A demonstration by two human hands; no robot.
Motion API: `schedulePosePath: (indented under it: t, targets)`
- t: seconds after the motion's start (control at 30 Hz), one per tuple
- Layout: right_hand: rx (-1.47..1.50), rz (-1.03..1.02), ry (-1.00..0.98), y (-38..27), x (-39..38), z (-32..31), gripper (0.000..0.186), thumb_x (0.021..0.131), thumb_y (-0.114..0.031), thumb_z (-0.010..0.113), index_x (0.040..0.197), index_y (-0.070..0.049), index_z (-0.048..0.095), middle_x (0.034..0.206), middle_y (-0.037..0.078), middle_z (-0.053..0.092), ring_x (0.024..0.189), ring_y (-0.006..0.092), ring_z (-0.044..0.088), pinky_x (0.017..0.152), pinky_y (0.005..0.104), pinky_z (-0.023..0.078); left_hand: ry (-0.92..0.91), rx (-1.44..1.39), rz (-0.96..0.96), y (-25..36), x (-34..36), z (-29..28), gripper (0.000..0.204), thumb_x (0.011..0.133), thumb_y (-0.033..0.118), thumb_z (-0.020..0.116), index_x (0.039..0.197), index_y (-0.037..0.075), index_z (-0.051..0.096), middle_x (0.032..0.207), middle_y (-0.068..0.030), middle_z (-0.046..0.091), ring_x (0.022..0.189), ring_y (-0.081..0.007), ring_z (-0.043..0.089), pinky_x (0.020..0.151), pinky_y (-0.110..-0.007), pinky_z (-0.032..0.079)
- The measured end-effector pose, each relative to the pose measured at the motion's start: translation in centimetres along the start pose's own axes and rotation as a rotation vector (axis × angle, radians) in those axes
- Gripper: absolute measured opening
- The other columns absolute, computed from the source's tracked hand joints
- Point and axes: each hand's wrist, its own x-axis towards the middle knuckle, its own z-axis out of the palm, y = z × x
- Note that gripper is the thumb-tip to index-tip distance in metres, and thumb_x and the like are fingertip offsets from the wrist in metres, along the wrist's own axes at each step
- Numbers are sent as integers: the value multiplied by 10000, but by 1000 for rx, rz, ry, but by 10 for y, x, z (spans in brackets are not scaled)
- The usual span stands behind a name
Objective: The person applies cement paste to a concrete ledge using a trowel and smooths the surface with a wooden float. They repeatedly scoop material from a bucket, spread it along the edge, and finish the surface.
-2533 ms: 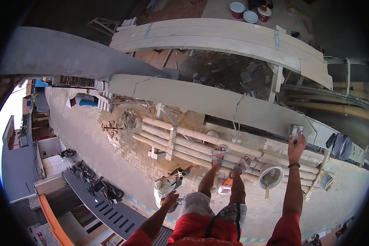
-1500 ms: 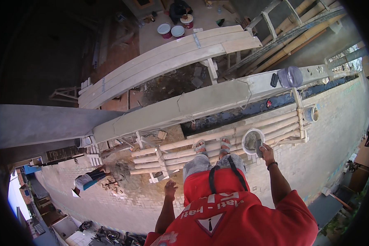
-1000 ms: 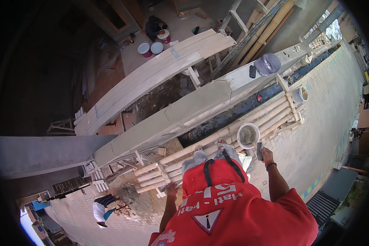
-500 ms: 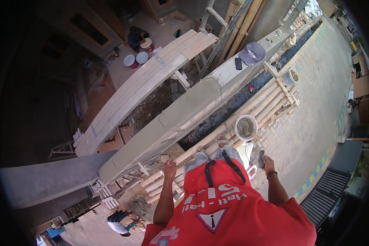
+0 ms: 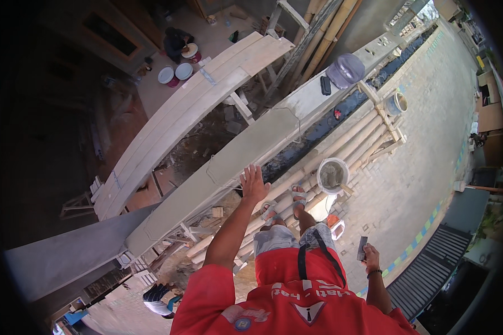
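My left hand [image 5: 254, 183] is stretched forward with its fingers spread, at the near edge of the long concrete ledge [image 5: 246, 134]. Whether the fingertips touch the ledge I cannot tell. Smooth grey plaster covers the ledge's top. Out to the right, my right hand [image 5: 371, 258] is closed around a small flat grey plate [image 5: 362, 248], whose exact kind is unclear. In front of me, a white bucket [image 5: 320, 177] holds grey mortar [image 5: 333, 173], and a wooden handle [image 5: 346, 189] sticks out over its rim.
I stand on bamboo poles [image 5: 346, 137] beside a dark water channel [image 5: 313, 134]. A purple-grey cap [image 5: 346, 70] and black case [image 5: 326, 85] lie on the ledge. Another bucket [image 5: 397, 104] stands farther along. Beyond a curved board form [image 5: 167, 123], a person [image 5: 176, 43] crouches by lidded buckets.
My left hand has reached forward to the ledge's edge and opened out. My right hand, still holding the grey plate, is a little lower in view. My legs and feet show more.
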Motion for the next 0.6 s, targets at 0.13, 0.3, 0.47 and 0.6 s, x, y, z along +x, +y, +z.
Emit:
schedulePosePath:
  t: [0.13,0.3,0.47,0.6]
  targets:
    - [-27,51,5,-2,4,-9,535,802,-351,655,1273,-106,585,812,-14,619,643,109,569,543,308,450,-33,37,-16,-2,63,18,860,867,409,622,1501,38,175,1567,-201,100,1447,-393,83,1153,-566,94]
    - [-116,72,-40,-9,31,-2,659,804,-337,665,1357,-22,492,847,26,644,681,125,595,540,306,460,115,86,32,-10,136,47,864,872,413,617,1506,48,157,1573,-190,71,1454,-378,54,1166,-535,71]
    - [-203,-208,-202,-58,71,50,564,790,-190,698,1277,46,538,1024,145,670,815,188,630,651,305,495,249,92,185,-10,183,52,896,847,395,653,1506,48,157,1577,-185,62,1455,-385,42,1169,-529,63]
    - [-493,-787,-225,-142,139,120,581,747,-166,756,1263,13,557,1065,187,628,972,284,585,805,377,497,259,55,299,0,196,35,923,828,375,680,1511,58,147,1582,-179,50,1457,-386,28,1171,-528,54]
